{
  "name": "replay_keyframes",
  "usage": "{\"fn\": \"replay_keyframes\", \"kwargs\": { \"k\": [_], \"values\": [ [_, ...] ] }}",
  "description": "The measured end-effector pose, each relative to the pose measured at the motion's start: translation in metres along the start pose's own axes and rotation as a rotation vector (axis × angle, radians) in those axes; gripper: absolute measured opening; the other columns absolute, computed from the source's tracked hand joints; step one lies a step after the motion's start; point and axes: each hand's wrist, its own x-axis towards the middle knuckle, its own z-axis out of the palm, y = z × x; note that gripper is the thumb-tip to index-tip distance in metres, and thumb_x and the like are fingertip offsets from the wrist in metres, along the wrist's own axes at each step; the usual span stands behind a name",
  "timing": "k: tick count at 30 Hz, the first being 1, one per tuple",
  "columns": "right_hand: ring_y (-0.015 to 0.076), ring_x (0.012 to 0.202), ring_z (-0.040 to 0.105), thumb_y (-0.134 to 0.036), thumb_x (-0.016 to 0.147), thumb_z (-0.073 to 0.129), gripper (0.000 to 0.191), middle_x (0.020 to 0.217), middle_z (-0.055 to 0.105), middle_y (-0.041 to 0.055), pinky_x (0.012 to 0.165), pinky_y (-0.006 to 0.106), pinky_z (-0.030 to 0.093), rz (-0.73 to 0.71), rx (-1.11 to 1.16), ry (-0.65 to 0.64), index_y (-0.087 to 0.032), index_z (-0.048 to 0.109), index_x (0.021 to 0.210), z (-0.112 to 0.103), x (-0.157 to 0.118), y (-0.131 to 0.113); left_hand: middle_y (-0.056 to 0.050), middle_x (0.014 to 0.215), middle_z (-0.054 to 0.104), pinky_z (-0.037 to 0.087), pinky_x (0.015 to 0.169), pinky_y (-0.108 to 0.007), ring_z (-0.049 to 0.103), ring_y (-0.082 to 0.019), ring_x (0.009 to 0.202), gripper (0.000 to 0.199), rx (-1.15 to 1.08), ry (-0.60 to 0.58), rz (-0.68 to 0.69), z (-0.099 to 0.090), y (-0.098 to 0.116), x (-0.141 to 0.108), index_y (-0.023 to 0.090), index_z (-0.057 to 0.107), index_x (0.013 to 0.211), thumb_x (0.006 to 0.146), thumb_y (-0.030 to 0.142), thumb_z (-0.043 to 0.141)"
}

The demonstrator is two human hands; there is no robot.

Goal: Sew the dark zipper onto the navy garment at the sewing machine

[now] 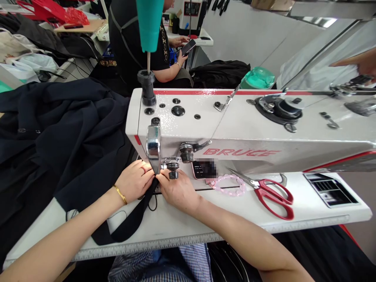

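A white sewing machine (235, 129) stands across the view. My left hand (135, 178) wears a gold bracelet and presses on dark fabric (88, 156) left of the needle area, its fingers together. Just right of it, my right hand (178, 192) has its fingers closed at the edge of a narrow dark strip (132, 219), close under the machine head. The fingertips of both hands nearly meet, and the machine head partly hides the needle area. The strip curves down toward the table's front edge.
Red-handled scissors (274, 196), a pink bead bracelet (229, 185) and a phone (201, 169) lie right of my hands. A ruler tape (176, 239) runs along the front edge. Behind the machine a person (132, 51) holds a phone; another hand (361, 62) shows at far right.
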Motion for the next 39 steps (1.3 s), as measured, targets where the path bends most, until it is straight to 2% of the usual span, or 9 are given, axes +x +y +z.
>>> {"fn": "replay_keyframes", "kwargs": {
  "k": [10,20,24,28,31,39],
  "values": [
    [0.021,0.081,0.05,-0.02,0.086,0.041,0.02,0.089,0.058,0.007,0.07,0.033,0.038,0.027,-0.013,-0.01,-0.019,0.055,0.1,-0.002,0.001,0.0,-0.004,0.069,0.061,0.045,0.071,-0.032,0.054,-0.018,0.068,0.026,0.047,-0.012,-0.03,-0.001,-0.004,0.003,0.017,0.064,0.081,0.086,0.023,0.039],
    [0.0214,0.085,0.051,-0.023,0.085,0.045,0.015,0.09,0.06,0.0069,0.072,0.033,0.039,0.064,0.022,-0.003,-0.018,0.058,0.091,-0.004,0.007,0.003,-0.004,0.067,0.059,0.045,0.066,-0.031,0.052,-0.017,0.065,0.029,-0.014,-0.072,-0.064,0.004,-0.01,0.0,0.017,0.064,0.081,0.088,0.025,0.037],
    [0.0208,0.086,0.052,-0.03,0.088,0.044,0.02,0.084,0.061,0.0066,0.074,0.032,0.038,0.126,0.146,-0.01,-0.017,0.059,0.087,-0.006,0.007,0.007,-0.004,0.068,0.06,0.045,0.067,-0.031,0.053,-0.017,0.066,0.029,-0.045,-0.067,-0.079,0.004,-0.011,0.0,0.018,0.064,0.083,0.088,0.026,0.036],
    [0.0162,0.075,0.054,-0.033,0.094,0.033,0.036,0.075,0.059,0.0048,0.069,0.026,0.038,0.214,0.386,0.025,-0.016,0.059,0.077,-0.002,0.009,0.014,-0.004,0.07,0.06,0.045,0.066,-0.031,0.054,-0.017,0.068,0.03,-0.049,-0.066,-0.091,0.005,-0.011,0.0,0.018,0.063,0.083,0.088,0.027,0.035],
    [0.015,0.07,0.054,-0.032,0.094,0.03,0.039,0.07,0.059,0.0038,0.066,0.024,0.038,0.308,0.527,0.064,-0.016,0.06,0.076,0.003,0.01,0.019,-0.004,0.068,0.06,0.045,0.066,-0.03,0.053,-0.017,0.067,0.029,-0.039,-0.058,-0.095,0.008,-0.012,-0.001,0.018,0.063,0.082,0.088,0.027,0.036],
    [0.0135,0.064,0.056,-0.034,0.095,0.028,0.044,0.068,0.061,0.0039,0.057,0.021,0.036,0.397,0.586,0.069,-0.015,0.064,0.077,0.005,0.012,0.024,-0.005,0.069,0.06,0.046,0.066,-0.032,0.054,-0.018,0.067,0.029,-0.055,-0.049,-0.102,0.01,-0.014,-0.002,0.018,0.064,0.081,0.087,0.028,0.037]
  ]
}}
